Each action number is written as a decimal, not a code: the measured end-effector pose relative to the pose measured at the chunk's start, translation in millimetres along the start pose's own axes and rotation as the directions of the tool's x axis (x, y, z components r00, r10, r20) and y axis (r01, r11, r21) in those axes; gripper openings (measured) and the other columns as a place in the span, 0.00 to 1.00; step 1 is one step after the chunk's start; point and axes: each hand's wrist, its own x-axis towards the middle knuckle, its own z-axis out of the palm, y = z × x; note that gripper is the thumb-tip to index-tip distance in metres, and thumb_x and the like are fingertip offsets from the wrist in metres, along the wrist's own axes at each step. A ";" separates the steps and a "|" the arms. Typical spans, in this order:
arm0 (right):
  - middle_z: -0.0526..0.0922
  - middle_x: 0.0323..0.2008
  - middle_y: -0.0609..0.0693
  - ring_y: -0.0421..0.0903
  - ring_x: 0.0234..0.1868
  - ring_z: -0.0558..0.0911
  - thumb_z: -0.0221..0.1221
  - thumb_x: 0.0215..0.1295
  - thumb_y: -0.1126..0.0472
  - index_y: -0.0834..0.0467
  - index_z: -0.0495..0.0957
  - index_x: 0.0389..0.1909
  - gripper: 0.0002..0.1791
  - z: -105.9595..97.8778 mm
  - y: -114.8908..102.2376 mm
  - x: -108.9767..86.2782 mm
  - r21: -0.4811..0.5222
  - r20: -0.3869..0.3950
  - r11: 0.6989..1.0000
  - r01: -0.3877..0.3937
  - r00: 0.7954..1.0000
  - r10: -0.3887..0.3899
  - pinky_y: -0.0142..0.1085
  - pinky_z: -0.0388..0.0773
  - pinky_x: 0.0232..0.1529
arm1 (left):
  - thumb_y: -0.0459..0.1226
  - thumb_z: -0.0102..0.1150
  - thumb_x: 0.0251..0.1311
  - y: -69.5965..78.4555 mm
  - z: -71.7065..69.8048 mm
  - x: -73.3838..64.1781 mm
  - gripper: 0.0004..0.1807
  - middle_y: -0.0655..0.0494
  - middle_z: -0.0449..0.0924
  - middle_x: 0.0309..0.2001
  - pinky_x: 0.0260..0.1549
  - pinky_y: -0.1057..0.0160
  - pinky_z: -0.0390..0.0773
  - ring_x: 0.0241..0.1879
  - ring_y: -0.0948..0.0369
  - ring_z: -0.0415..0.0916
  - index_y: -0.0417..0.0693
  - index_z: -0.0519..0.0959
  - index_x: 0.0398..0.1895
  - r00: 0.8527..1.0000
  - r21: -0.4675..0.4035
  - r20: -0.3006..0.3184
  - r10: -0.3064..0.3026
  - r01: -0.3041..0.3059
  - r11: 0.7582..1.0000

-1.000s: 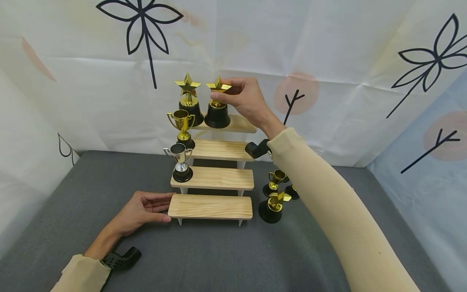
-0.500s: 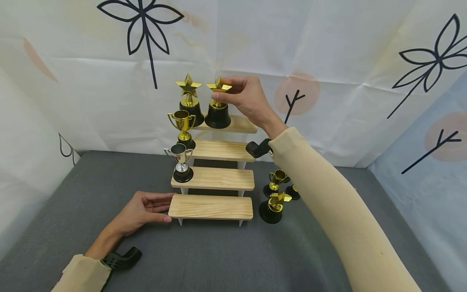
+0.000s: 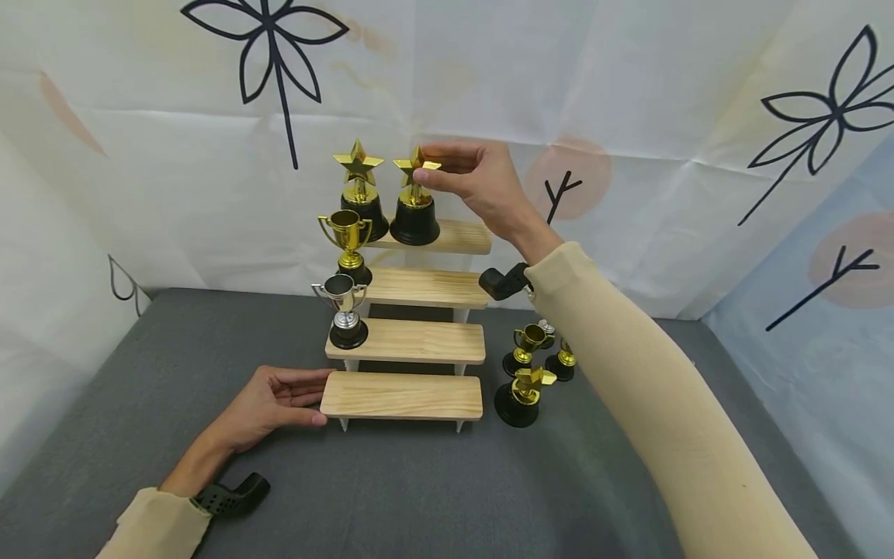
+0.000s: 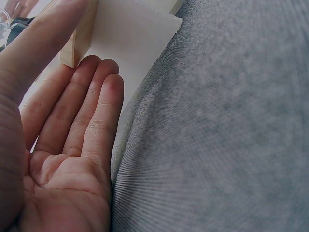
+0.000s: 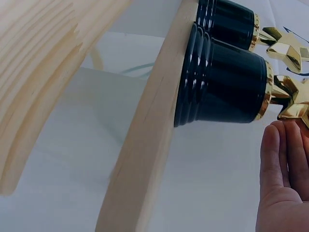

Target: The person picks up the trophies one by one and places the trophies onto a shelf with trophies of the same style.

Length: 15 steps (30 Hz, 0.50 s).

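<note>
On the top step of the wooden tiered stand (image 3: 401, 396) stand two gold star trophies with black bases. My right hand (image 3: 485, 182) is at the right-hand star trophy (image 3: 415, 221), its fingers fairly straight and the fingertips right at the star's edge. In the right wrist view that trophy's black base (image 5: 227, 82) sits upright on the step. The other star trophy (image 3: 359, 175) is just to its left. My left hand (image 3: 268, 407) rests at the left end of the lowest step, fingers extended and touching its edge (image 4: 77, 48), thumb near the front corner.
A gold cup trophy (image 3: 347, 233) and a silver cup trophy (image 3: 344, 299) stand at the left of the middle steps. Several more trophies, among them a star trophy (image 3: 520, 400) and a gold cup (image 3: 528, 341), stand on the grey table (image 3: 419, 489) right of the stand.
My right hand has loosened from the right-hand star trophy and shifted slightly right, the thumb uncovering more of the star. The trophy stays in place. The left hand has not moved.
</note>
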 end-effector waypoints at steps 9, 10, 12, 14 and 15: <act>0.85 0.52 0.58 0.50 0.54 0.84 0.68 0.62 0.72 0.67 0.81 0.58 0.22 -8.3 -2.9 -6.7 0.077 -0.022 0.997 -0.017 1.000 0.018 0.38 0.80 0.61 | 0.18 0.70 0.50 -0.1 -1.1 -1.1 0.38 0.57 0.82 0.58 0.54 0.59 0.82 0.57 0.59 0.80 0.12 0.63 0.63 1.000 0.005 0.002 0.002 -0.002 1.000; 0.86 0.51 0.58 0.50 0.54 0.84 0.68 0.62 0.73 0.68 0.81 0.58 0.22 -9.5 -3.2 -7.6 0.092 -0.025 0.996 -0.018 0.999 0.021 0.39 0.80 0.61 | 0.18 0.70 0.50 -0.2 -1.0 -1.1 0.38 0.57 0.82 0.58 0.54 0.59 0.82 0.57 0.59 0.80 0.12 0.63 0.64 1.000 0.005 0.003 0.003 -0.003 1.000; 0.86 0.50 0.59 0.50 0.53 0.84 0.67 0.62 0.74 0.69 0.81 0.57 0.21 -12.2 -3.8 -9.5 0.126 -0.028 0.992 -0.020 0.999 0.024 0.40 0.80 0.62 | 0.18 0.70 0.50 -0.3 -0.9 -0.9 0.38 0.57 0.82 0.58 0.54 0.59 0.82 0.57 0.58 0.80 0.12 0.63 0.64 1.000 0.003 0.004 0.005 -0.005 1.000; 0.87 0.49 0.59 0.50 0.53 0.84 0.66 0.62 0.76 0.70 0.80 0.57 0.21 -15.1 -4.6 -11.3 0.154 -0.034 0.988 -0.020 0.999 0.026 0.41 0.80 0.62 | 0.18 0.70 0.50 -0.4 -0.7 -0.6 0.38 0.57 0.82 0.58 0.54 0.59 0.82 0.57 0.58 0.80 0.12 0.63 0.64 1.000 -0.002 0.006 0.006 -0.006 1.000; 0.87 0.48 0.59 0.50 0.53 0.85 0.66 0.62 0.76 0.71 0.80 0.57 0.21 -16.7 -5.1 -12.2 0.171 -0.040 0.985 -0.021 0.999 0.028 0.42 0.80 0.62 | 0.18 0.70 0.50 -0.5 -0.6 -0.3 0.38 0.56 0.82 0.58 0.54 0.59 0.82 0.57 0.58 0.80 0.12 0.63 0.64 1.000 -0.006 0.008 0.006 -0.006 1.000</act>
